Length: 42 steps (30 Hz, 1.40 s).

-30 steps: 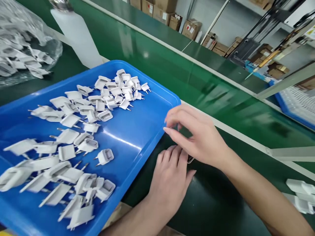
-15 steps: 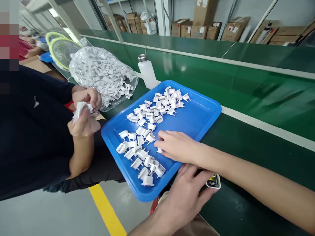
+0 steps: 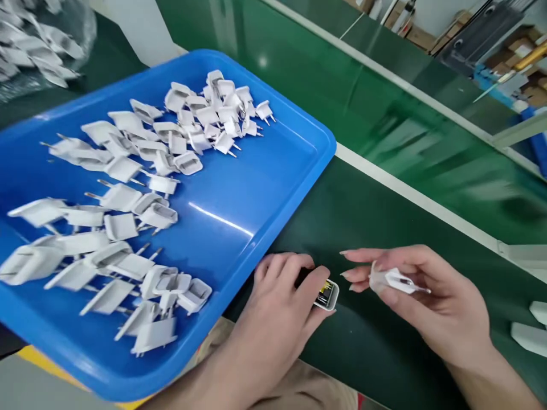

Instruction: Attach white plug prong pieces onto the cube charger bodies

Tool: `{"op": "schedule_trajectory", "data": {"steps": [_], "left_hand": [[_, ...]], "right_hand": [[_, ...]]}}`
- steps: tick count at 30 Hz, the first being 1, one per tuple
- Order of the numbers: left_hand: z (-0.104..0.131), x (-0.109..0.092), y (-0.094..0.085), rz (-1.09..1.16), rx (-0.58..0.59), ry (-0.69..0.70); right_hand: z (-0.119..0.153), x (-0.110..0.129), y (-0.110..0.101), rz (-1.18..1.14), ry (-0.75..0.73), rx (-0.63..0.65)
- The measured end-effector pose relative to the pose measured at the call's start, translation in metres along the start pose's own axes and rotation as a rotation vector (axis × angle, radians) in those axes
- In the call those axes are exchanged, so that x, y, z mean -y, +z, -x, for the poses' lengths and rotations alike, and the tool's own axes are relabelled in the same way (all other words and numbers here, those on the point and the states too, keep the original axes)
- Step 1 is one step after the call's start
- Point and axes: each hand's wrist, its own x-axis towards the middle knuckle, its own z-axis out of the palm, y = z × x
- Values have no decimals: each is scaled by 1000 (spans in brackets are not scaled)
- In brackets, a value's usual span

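Observation:
My left hand [image 3: 273, 307] is closed around a small white charger housing [image 3: 330, 297], whose open end shows dark and yellow parts inside. It rests by the near edge of the blue tray [image 3: 252, 182]. To the right, over the green bench, my right hand [image 3: 448, 302] pinches a white plug casing [image 3: 395, 280] between thumb and fingers, its metal pins pointing right. Several similar white plug casings [image 3: 123, 265] lie loosely piled on the tray, many with two metal pins showing. My palm and fingers hide most of the housing.
A clear plastic bag [image 3: 38, 45] of more white casings sits at the upper left. White pieces [image 3: 527, 339] lie on the green bench [image 3: 354, 216] at the far right. A screwdriver-like tool with a yellow handle [image 3: 530, 57] shows at the upper right.
My right hand has left the tray and moved right with a plug casing. The view has turned right and closer; the co-worker is out of sight. My left hand keeps the housing.

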Motion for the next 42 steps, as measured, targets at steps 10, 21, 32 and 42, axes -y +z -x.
{"op": "schedule_trajectory", "data": {"steps": [10,21,32,42], "left_hand": [[-5,6,-4,139,13,1],[-5,13,1,111,-44,98],[-6,13,0,183,-65,65],[-9,9,0,197,-78,16]], "right_hand": [[-8,-39,14,-252,15,-32],[-4,-43,22,-241,81,-184],[5,-18,7,-119,34,-19],[-6,-11,13,689,-286,147]]}}
